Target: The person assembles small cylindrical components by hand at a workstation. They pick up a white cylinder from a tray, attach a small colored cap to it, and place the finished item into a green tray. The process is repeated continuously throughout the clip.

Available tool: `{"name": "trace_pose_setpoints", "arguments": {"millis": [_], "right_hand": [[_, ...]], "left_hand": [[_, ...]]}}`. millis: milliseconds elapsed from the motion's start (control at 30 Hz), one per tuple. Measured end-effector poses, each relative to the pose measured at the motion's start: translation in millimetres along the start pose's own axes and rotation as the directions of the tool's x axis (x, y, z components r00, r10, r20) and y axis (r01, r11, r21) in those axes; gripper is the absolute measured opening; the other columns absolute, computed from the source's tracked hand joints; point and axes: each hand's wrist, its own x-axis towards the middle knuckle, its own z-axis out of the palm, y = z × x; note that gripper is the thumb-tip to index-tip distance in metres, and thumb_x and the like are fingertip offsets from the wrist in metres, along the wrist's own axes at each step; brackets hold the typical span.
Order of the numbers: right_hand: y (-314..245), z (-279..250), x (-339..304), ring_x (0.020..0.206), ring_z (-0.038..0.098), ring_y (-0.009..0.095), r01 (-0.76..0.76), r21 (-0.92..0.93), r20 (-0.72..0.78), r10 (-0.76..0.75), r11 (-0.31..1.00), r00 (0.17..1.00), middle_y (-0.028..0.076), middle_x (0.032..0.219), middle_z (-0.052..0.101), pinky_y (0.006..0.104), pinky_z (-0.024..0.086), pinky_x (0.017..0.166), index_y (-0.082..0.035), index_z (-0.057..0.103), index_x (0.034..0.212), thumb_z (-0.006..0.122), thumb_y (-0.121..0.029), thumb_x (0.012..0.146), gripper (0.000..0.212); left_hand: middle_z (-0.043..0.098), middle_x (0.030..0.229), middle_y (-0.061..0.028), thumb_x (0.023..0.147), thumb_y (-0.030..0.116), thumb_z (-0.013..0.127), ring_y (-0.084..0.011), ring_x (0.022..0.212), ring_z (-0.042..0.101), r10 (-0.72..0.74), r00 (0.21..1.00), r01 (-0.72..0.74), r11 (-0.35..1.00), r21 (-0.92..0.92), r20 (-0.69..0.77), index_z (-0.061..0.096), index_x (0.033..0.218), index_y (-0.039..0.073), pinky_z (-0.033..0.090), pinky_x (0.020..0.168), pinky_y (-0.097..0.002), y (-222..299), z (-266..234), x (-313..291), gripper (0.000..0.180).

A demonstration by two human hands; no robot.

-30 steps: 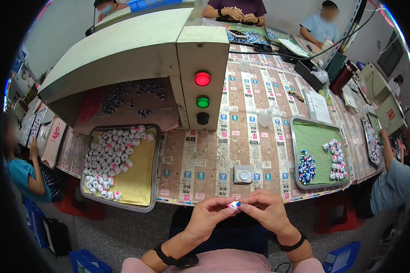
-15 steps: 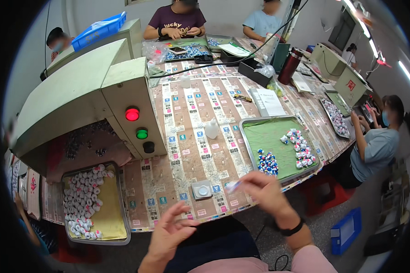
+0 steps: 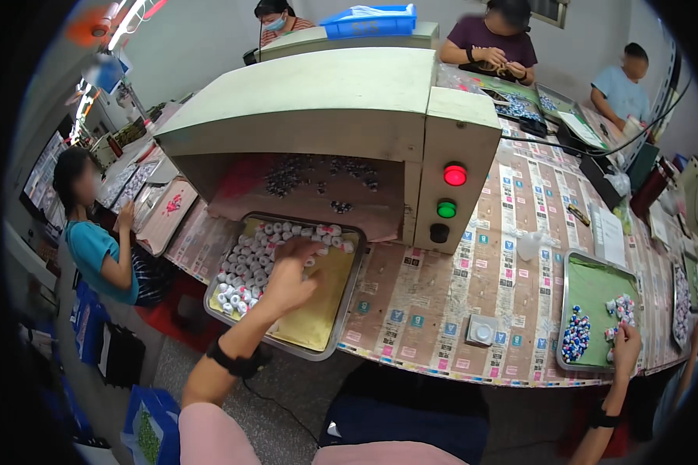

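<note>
My left hand [image 3: 289,280] reaches over the metal tray [image 3: 347,298] on the left, thumb and fingers apart. Below its fingertips lie many small white rounded pieces [image 3: 244,260] with pink marks, on a yellow lining. Far to the right, my right hand [image 3: 627,350] is at the near edge of a second tray [image 3: 566,291], lined in green. Its fingers are closed next to white-and-red pieces [image 3: 620,307]; whatever is between them is too small to make out. A pile of blue-and-white pieces [image 3: 576,335] lies beside them. A small square block with a round white holder [image 3: 482,331] sits between the trays.
A beige machine [image 3: 302,85] with a tunnel opening stands behind the left tray, dark small pieces [image 3: 291,174] inside. A white bottle [image 3: 530,245] and a notebook [image 3: 606,235] are on the paper-covered table [image 3: 411,310]. Co-workers sit around, one in teal [image 3: 93,252] at left.
The view has swung left. My left hand went from before the table's edge to over the left tray; my right hand moved from near the block to the green-lined tray.
</note>
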Motion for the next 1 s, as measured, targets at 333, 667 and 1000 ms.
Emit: {"name": "trace_pose_setpoints", "arguments": {"millis": [333, 667, 1000], "right_hand": [[-150, -22, -50, 0.076, 0.06, 0.018, 0.057, 0.235, 0.129, -0.089, 0.97, 0.988, 0.011, 0.083, 0.065, 0.0295, 0.046, 0.069, 0.004, 0.066, 0.091, 0.061, -0.005, 0.085, 0.012], [-210, -19, -75, 0.07, 0.062, 0.025, 0.069, 0.345, 0.191, -0.142, 0.936, 0.971, 0.014, 0.081, 0.065, 0.0324, 0.048, 0.064, 0.001, 0.068, 0.088, 0.064, -0.004, 0.081, 0.01], [-162, -15, -57, 0.086, 0.058, 0.032, 0.201, 0.188, 0.229, -0.242, 0.961, 0.943, 0.014, 0.09, 0.064, 0.0387, 0.046, 0.078, -0.002, 0.066, 0.09, 0.064, -0.004, 0.076, 0.014]], "left_hand": [[0.048, 0.12, -0.0147, 0.079, 0.025, 0.068, -0.0368, 0.11, 0.049, 0.081, 0.992, -0.095, 0.983, 0.155, 0.094, 0.059, 0.115, 0.015, 0.042, 0.091, -0.0462, 11, 38, 47, 0.039], [0.049, 0.109, -0.0178, 0.075, 0.009, 0.064, -0.0379, 0.095, 0.054, 0.287, 0.938, -0.334, 0.899, 0.282, 0.196, 0.056, 0.109, 0.008, 0.048, 0.076, -0.0455, 4, 45, 13, 0.035], [0.047, 0.108, -0.0187, 0.069, 0.0, 0.061, -0.0361, 0.087, 0.057, 0.265, 0.953, -0.289, 0.94, 0.179, 0.144, 0.059, 0.1, 0.003, 0.05, 0.069, -0.0425, 34, 23, -5, 0.031]]}}
